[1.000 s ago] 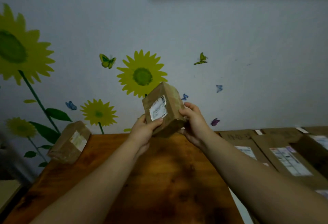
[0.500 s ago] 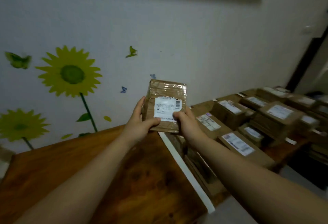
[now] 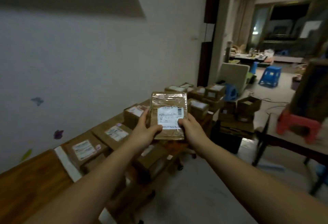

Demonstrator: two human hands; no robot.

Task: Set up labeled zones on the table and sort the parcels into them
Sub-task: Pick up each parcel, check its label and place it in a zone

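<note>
Head view: vs 0.5 s ago the camera has swung right. The sunflower decals are out of frame, and a doorway w/ a blue stool and a red stool now fills the right side. The parcel sits at frame centre, held about as before. 1 s ago it was corner-on; now its flat face is to the camera.

It is a flat brown packet, glossy tape wrinkled across the top. A white shipping label covers the lower half, barcode at the label's upper right; the text is too blurred to read. The long axis runs top-to-bottom of frame, upper end leaning slightly left, label side facing the camera.

The left hand grips the lower-left edge, thumb over the label's lower-left corner. The right hand grips the lower-right edge, thumb on the label's lower right. The hands are apart, w/ the packet clamped btwn them, up in the air.

Below it, boxed parcels cover the wooden tabletop from lower left to centre, along the wall.
</note>
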